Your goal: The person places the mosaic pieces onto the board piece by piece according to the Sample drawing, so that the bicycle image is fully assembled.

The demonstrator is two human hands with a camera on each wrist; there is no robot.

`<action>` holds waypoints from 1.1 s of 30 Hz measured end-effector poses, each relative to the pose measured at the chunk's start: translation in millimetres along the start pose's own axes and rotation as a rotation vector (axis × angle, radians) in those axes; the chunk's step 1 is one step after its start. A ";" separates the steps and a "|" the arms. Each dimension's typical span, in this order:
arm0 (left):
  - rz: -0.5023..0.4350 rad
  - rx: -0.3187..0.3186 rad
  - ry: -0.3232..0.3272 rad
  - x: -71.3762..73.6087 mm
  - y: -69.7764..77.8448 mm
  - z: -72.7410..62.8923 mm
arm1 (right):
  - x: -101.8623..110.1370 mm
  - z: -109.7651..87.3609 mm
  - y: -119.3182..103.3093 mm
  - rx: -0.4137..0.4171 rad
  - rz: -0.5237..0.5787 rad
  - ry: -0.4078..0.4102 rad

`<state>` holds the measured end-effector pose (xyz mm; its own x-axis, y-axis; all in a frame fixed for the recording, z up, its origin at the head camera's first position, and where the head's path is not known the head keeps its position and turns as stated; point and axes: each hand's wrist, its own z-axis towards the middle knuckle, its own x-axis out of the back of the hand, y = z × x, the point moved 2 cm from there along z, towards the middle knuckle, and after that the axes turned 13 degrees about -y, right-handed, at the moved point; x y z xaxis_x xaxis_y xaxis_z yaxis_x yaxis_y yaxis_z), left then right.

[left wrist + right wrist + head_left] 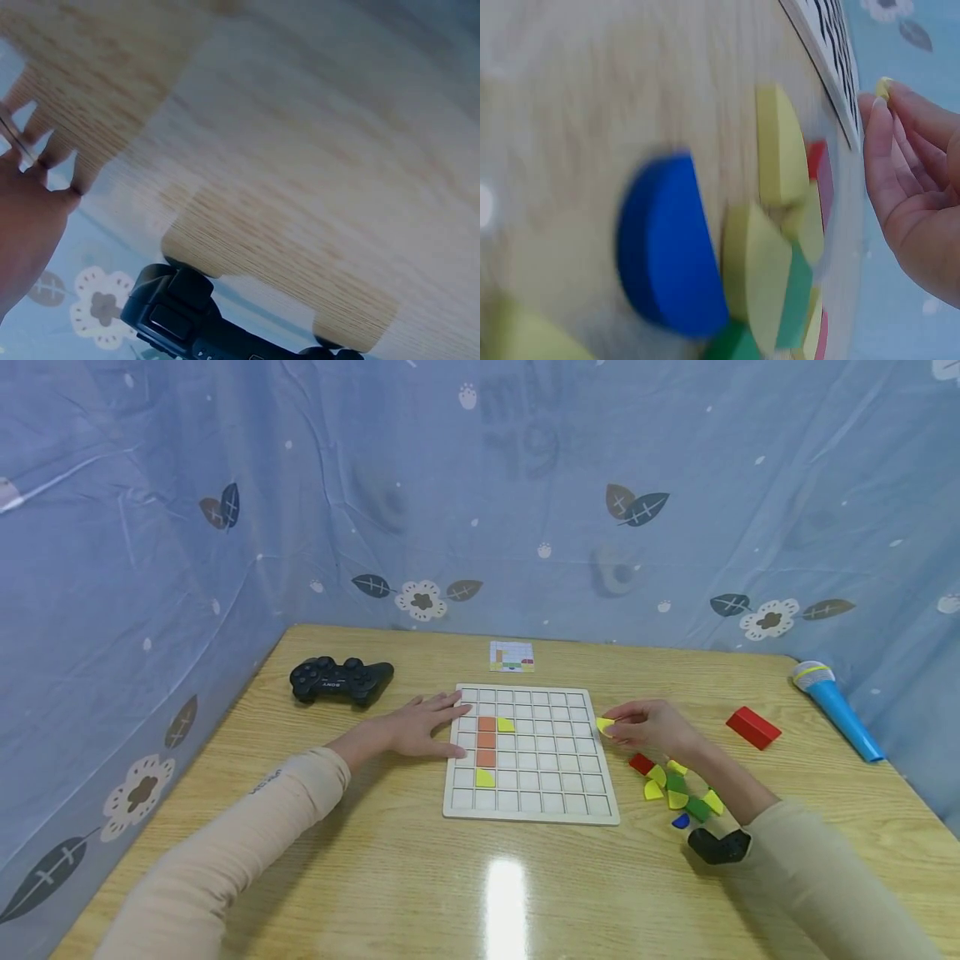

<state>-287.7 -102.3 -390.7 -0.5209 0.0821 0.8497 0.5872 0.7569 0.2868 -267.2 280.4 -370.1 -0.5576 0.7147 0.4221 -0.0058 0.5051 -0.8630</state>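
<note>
A white grid board (532,810) lies flat on the table. In its left columns sit several orange squares (487,740) in a vertical run, with a yellow quarter-circle block (506,725) beside the top one and another yellow block (485,777) below. My left hand (417,727) rests at the board's left edge, fingers spread straight. At the right edge my right hand (654,727) pinches a yellow block (883,88) between thumb and fingertips. Below that hand lies a loose pile with yellow, green (698,809) and red (641,764) blocks and a blue half-circle block (676,244).
A small pattern card (512,657) lies beyond the board. A black game controller (341,680) stands at the left. To the right are a red block (753,727) and a blue toy microphone (840,710). A black object (718,846) is near the right sleeve.
</note>
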 end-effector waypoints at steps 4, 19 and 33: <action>0.004 -0.002 0.003 -0.8 -1.4 0.7 | -12.7 3.8 -5.0 0.011 0.054 -0.058; 0.002 0.000 -0.001 -1.6 -3.7 1.0 | -56.5 16.8 -24.8 0.031 0.088 -0.164; 0.004 -0.021 0.007 -2.3 -4.1 2.0 | -93.1 28.2 -44.4 0.071 0.182 -0.286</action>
<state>-290.1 -104.2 -394.7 -0.5138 0.0804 0.8541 0.6024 0.7426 0.2925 -238.4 177.8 -379.0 -0.7647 0.6207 0.1730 0.0635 0.3397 -0.9384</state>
